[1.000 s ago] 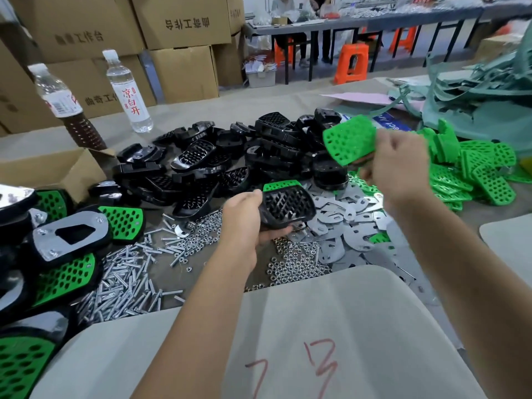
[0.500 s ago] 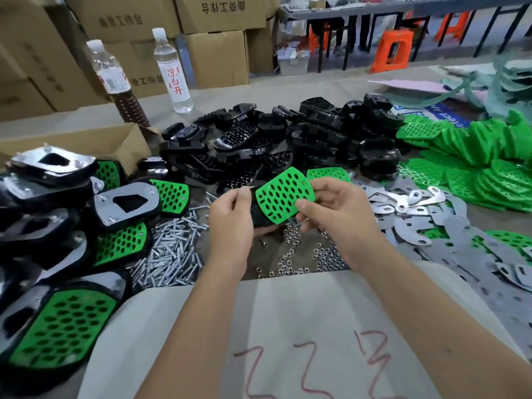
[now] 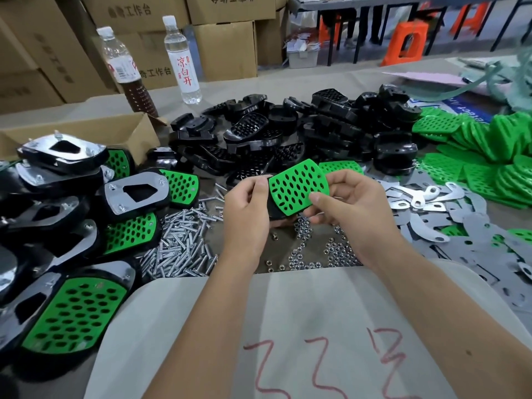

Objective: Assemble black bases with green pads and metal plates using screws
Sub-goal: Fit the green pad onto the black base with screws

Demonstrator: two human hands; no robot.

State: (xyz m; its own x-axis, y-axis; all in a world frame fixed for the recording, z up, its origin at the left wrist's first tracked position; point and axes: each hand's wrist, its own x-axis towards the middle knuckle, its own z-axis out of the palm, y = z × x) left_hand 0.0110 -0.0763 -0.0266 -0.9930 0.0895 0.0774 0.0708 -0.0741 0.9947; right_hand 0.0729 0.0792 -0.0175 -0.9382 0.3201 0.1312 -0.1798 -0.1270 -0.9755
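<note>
My left hand (image 3: pixel 247 211) grips a black base (image 3: pixel 273 210), mostly hidden under a green perforated pad (image 3: pixel 298 187). My right hand (image 3: pixel 345 203) pinches the pad's right side and holds it on top of the base. Both are held above loose nuts (image 3: pixel 313 254) on the table. A pile of black bases (image 3: pixel 302 133) lies behind, green pads (image 3: pixel 483 156) are heaped at the right, flat metal plates (image 3: pixel 449 214) are spread at the right, and screws (image 3: pixel 184 243) lie left of my hands.
Finished assemblies (image 3: pixel 72 309) with green pads and metal plates are stacked at the left. An open cardboard box (image 3: pixel 86 133) and two bottles (image 3: pixel 184 61) stand at the back left. A grey sheet (image 3: pixel 288 326) with red marks lies in front of me.
My right hand brought the green pad from the right down onto the black base in my left hand. The view has shifted right and down over the table.
</note>
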